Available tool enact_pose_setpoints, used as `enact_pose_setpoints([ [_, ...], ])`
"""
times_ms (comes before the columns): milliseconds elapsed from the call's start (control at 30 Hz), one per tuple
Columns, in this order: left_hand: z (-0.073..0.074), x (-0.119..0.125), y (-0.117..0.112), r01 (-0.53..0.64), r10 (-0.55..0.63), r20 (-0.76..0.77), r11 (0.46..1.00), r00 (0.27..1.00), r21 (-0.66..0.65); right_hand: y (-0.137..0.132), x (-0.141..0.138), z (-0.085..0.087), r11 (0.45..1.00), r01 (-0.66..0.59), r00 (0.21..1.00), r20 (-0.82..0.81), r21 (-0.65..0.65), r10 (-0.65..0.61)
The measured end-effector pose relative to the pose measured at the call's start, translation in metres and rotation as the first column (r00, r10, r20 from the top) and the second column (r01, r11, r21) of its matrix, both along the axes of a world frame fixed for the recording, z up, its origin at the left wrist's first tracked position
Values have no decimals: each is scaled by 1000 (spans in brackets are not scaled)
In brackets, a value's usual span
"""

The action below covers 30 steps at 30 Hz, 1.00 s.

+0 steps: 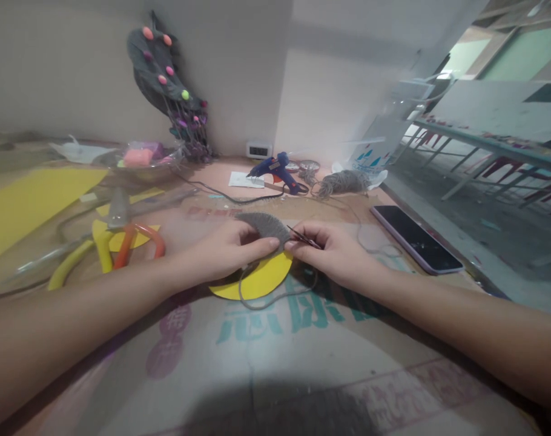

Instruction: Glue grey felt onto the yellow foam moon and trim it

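Observation:
A yellow crescent, flat like card, has part of its length wrapped in grey yarn. My left hand is closed on the wrapped part, its thumb on top. My right hand pinches a thin, dark, pointed tool that looks like tweezers, close to the edge of the wrapping. Its fingertips meet the crescent's right end. A loose loop of yarn hangs in front of the yellow part and runs to the right beneath my right hand. Whether the right fingers also grip yarn is hidden.
Scissors with orange handles and yellow-handled pliers lie left. Behind are a blue glue gun, a yarn ball and a small clock. A phone lies right. A decorated grey crescent leans on the wall.

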<state>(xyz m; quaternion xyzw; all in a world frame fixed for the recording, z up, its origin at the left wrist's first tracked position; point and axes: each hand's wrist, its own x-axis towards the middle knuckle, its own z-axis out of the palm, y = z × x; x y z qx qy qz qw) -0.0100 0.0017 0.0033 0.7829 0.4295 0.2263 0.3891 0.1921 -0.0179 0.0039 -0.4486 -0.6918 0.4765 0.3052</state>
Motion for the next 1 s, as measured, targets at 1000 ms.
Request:
enact_pose_setpoints([
  [1000, -1, 0, 5, -34, 38, -97, 999, 995, 40, -1, -1, 3, 993, -50, 988, -151, -102, 34],
])
